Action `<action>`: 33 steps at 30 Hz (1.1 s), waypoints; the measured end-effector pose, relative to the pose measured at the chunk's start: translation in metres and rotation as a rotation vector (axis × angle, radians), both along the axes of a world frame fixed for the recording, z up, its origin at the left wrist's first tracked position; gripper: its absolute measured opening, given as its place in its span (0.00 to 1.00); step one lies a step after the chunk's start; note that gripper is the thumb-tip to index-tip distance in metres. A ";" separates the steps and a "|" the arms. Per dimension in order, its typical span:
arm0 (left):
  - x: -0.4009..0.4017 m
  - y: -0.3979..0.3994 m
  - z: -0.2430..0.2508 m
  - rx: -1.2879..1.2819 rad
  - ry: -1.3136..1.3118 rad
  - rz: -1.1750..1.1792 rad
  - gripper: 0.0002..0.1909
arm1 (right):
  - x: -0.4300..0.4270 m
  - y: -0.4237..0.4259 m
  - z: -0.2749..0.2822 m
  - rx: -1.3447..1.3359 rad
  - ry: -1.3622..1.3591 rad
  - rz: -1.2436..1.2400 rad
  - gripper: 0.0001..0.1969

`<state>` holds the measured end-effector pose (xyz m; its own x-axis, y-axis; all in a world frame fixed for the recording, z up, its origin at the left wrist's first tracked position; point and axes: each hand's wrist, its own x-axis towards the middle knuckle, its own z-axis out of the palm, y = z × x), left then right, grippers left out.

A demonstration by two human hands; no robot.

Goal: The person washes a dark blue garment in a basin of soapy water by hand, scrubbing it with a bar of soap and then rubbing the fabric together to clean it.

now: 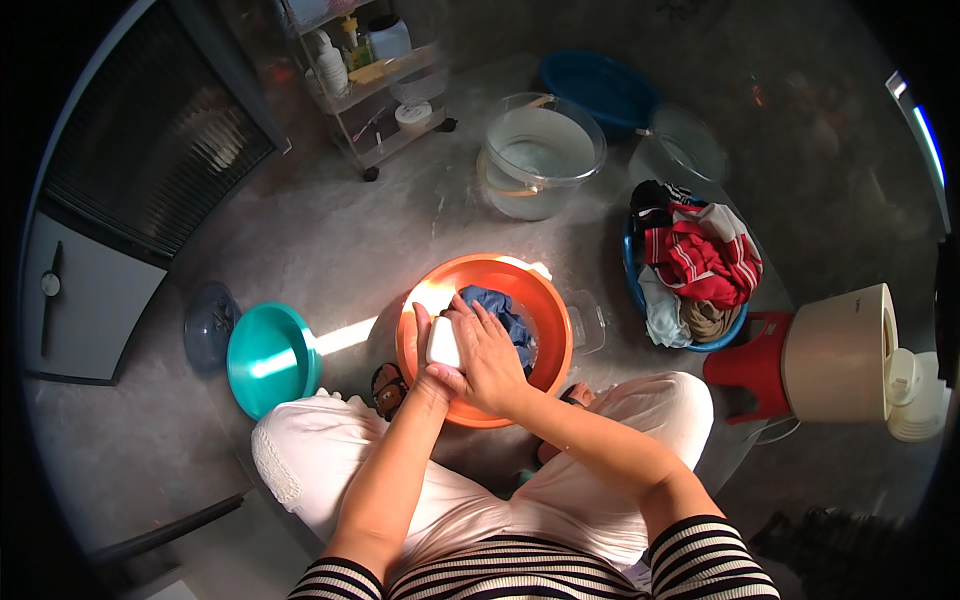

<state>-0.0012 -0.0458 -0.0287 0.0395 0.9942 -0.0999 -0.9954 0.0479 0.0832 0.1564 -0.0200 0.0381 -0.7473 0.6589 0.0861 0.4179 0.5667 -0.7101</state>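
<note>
A white bar of soap (pixel 443 343) lies between my two hands, above an orange plastic basin (pixel 556 315). My left hand (pixel 433 379) cups the soap from below and at its left side, thumb raised. Across its right side lies my right hand (pixel 491 356), with its fingers extended and its thumb near the left wrist. Dark blue wet cloth (pixel 491 300) rests in the basin just beyond my hands, partly hidden by them. Some water shows around the cloth.
At right, a blue basin (pixel 628 300) holds piled clothes (pixel 701 255) beside a red stool (pixel 757 367) bearing a beige appliance (pixel 836 360). A clear water bucket (pixel 544 161) stands ahead. A teal basin (pixel 274 360) sits at left, and a wheeled shelf (pixel 360 94) stands farther back.
</note>
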 end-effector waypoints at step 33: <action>0.053 0.016 -0.024 0.059 0.373 -0.109 0.54 | 0.045 0.042 -0.026 0.191 0.267 -0.038 0.29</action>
